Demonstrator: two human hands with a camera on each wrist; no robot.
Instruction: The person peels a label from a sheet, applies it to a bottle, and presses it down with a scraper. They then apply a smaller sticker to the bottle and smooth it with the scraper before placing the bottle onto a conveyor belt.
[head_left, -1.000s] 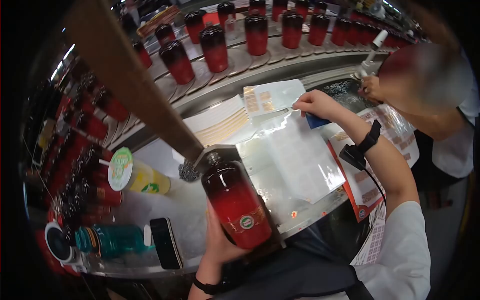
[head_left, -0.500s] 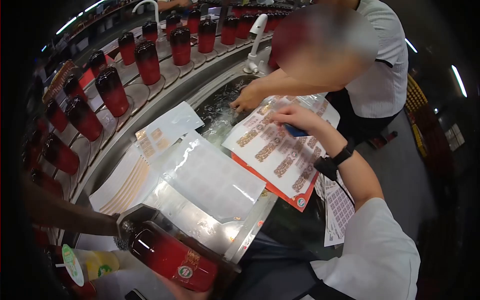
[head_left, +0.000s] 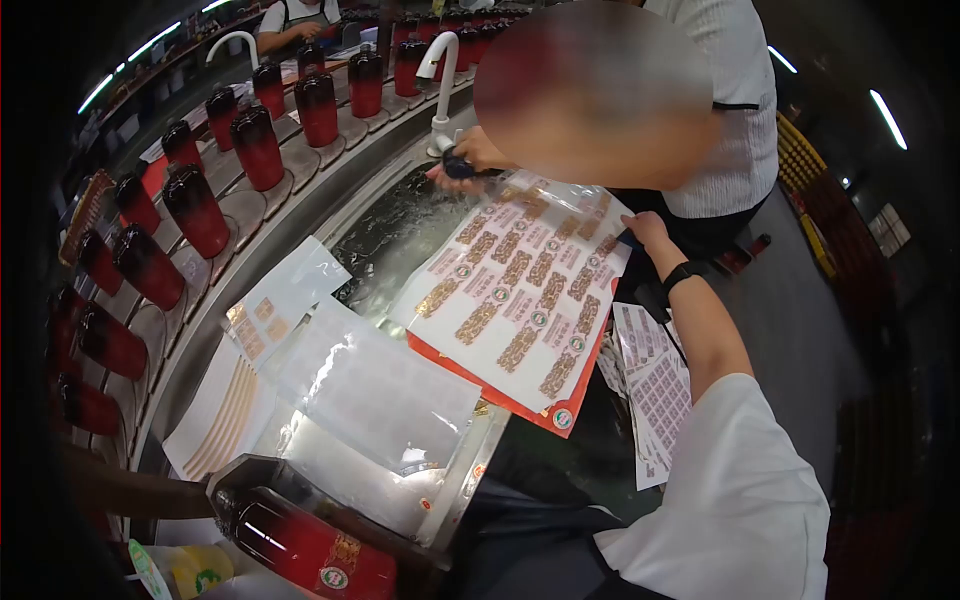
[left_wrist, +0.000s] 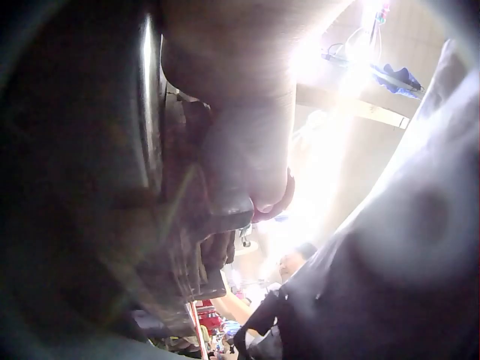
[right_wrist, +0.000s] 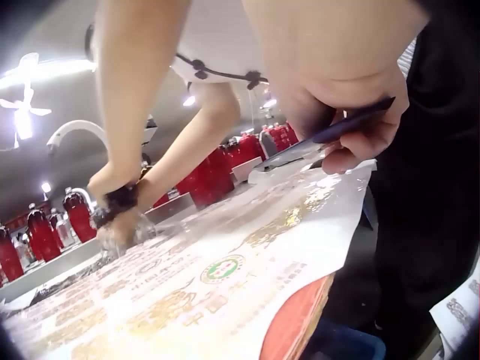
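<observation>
My right hand (head_left: 650, 230) is at the far right corner of a large decal sheet (head_left: 520, 270) printed with gold designs. Pinched between its thumb and fingers is a thin, flat dark blue scraper (right_wrist: 356, 124), its edge low over the sheet's surface. The sheet lies on an orange-red backing (head_left: 540, 415). At the lower left, a dark-topped red bottle (head_left: 310, 550) lies tilted against a dark holder, with a gold and green label on its side. My left hand (left_wrist: 247, 127) grips the bottle from below; most of its fingers are hidden and the left wrist view is dark and glary.
Another person's hands (head_left: 485, 150) work over the water basin (head_left: 400, 215), near a white tap (head_left: 440, 90). Several red bottles (head_left: 255, 150) line the curved conveyor. A pale sheet (head_left: 370, 380), stacked papers (head_left: 215, 410) and a drink cup (head_left: 185, 570) stand or lie nearby.
The head view has turned rightward, shifting the bottle toward the lower left. My right hand, holding the blue scraper, has moved from the pale sheet to the printed sheet's far right corner.
</observation>
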